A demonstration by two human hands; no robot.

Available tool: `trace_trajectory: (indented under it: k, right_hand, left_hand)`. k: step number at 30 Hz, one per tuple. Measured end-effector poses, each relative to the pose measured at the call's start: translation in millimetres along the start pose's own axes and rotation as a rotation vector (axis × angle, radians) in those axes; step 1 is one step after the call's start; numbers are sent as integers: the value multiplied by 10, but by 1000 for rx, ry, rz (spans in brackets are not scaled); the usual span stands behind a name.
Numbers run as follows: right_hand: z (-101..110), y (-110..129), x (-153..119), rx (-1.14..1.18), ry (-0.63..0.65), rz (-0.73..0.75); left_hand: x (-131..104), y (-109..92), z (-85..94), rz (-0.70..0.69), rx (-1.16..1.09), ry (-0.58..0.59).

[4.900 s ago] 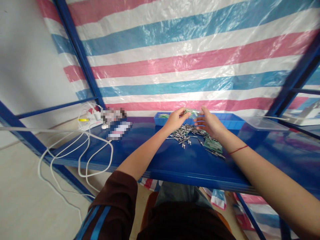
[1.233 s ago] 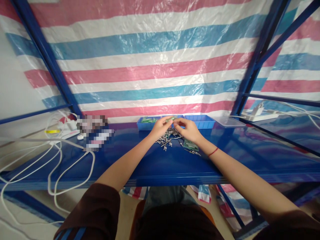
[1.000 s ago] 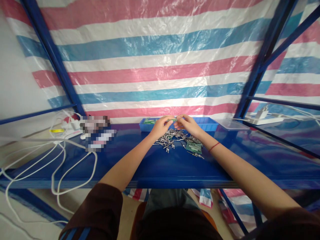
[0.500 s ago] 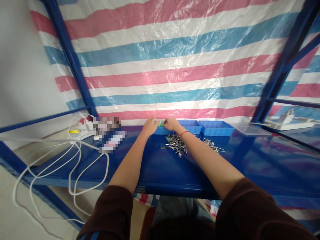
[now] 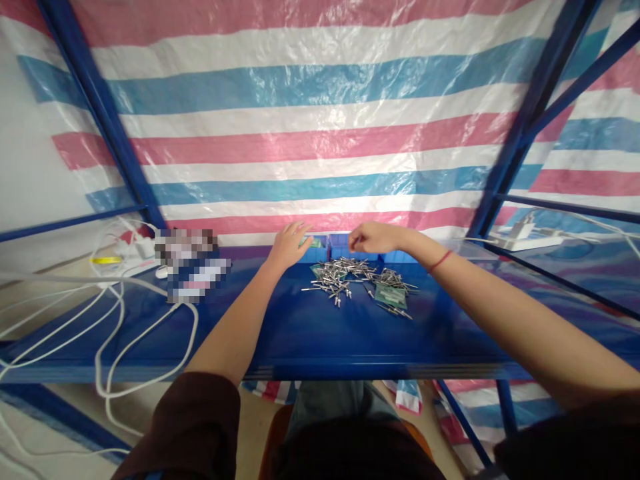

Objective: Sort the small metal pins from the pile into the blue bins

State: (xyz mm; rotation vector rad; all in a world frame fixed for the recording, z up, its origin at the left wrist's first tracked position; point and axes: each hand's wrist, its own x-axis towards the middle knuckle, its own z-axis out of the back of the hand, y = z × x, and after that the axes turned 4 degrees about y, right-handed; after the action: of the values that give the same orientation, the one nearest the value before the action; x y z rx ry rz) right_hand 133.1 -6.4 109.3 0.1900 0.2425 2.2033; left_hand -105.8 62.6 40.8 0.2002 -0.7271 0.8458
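Note:
My left hand [image 5: 292,244] is at the left end of a row of blue bins, fingers apart and nothing in it, beside the left bin [image 5: 317,252], which has something green inside. Over the middle bin [image 5: 341,244] hovers my right hand [image 5: 369,238], its fingers curled down; whether they hold anything is too small to tell. In front of the bins lies a pile of thin metal pieces [image 5: 334,277]. A second metal pile [image 5: 395,279] sits to its right, with a green packet [image 5: 391,295] at its front.
White cables [image 5: 193,333] loop over the left side of the blue table [image 5: 310,340]. A blurred-out item [image 5: 197,277] lies at the left. A clear lid [image 5: 463,249] and a white power strip [image 5: 525,240] are at the right. Blue posts frame a striped sheet.
My right hand has moved right, away from my left hand and the left bin. The view has shifted right, and the right pile and green packet now show past my right forearm.

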Motion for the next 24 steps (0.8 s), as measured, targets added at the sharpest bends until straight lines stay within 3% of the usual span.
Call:
trace_trajectory:
  k: [2, 4, 7, 10, 14, 19, 24]
  right_hand:
    - [-48, -71, -330, 64, 184, -24]
    - [-148, -143, -587, 82, 280, -66]
    - [-294, -233, -792, 33, 282, -62]
    - [-357, -273, -821, -44, 231, 5]
    - [-369, -239, -754, -110, 238, -5]
    - [-420, -148, -685, -199, 219, -15]
    - [-397, -131, -624, -212, 124, 65]
  left_hand:
    - [57, -200, 98, -69, -78, -52]
    - [69, -415, 154, -119, -138, -9]
    - [-7, -700, 127, -270, -198, 135]
    - [-118, -881, 28, -353, -258, 187]
    - [-194, -953, -41, -350, -272, 208]
    - [-234, -906, -35, -312, -265, 220]
    - [-291, -895, -77, -251, -310, 183]
